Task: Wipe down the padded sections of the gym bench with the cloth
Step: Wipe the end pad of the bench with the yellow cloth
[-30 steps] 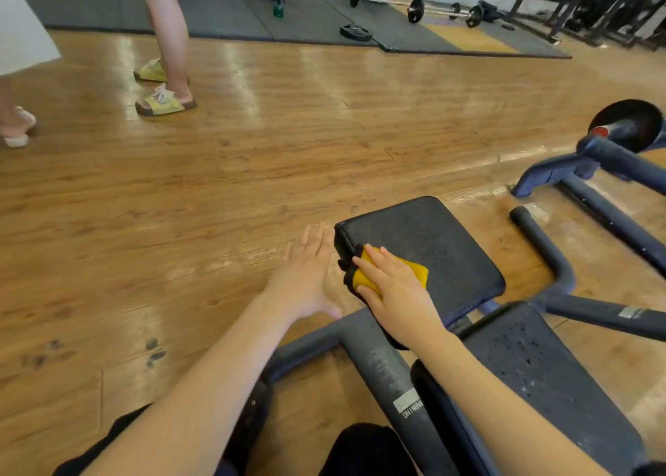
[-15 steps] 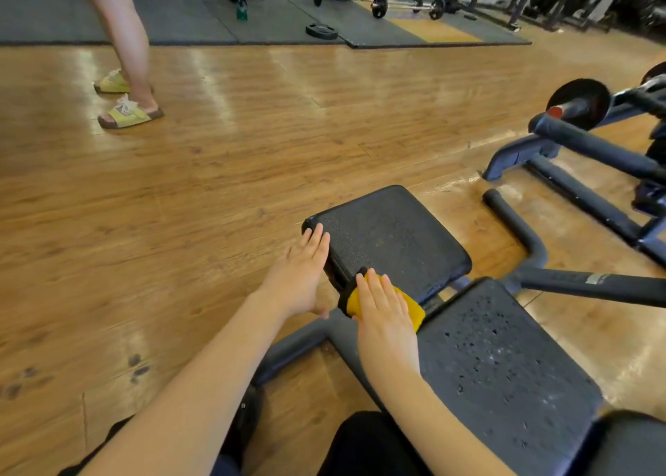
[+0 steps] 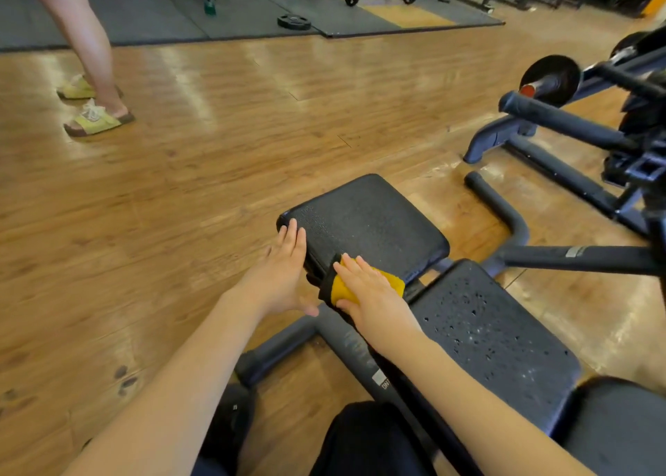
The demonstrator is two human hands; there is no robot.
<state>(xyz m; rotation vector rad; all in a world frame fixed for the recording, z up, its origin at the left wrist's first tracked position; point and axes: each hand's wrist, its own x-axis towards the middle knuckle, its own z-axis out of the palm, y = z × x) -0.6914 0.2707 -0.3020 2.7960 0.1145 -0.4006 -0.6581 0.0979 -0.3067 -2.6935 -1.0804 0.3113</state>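
From the head camera, we could not read the white label (image 3: 379,378) on the dark grey steel bench frame (image 3: 346,346). We saw a glossy wood-plank gym floor (image 3: 201,158) and two black textured bench pads (image 3: 364,219). Our left hand (image 3: 281,277), fingers straight, touched the far pad's side; our right hand (image 3: 371,295) pressed the yellow folded cloth (image 3: 360,284) flat on that pad's near edge.

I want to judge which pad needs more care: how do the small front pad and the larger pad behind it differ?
The small front pad looks intact, while the larger pad is pitted with holes and pale specks. The left hand touches the small pad's left edge and the right hand presses the yellow cloth on its near edge; the larger pad has no hand on it. Both are black.
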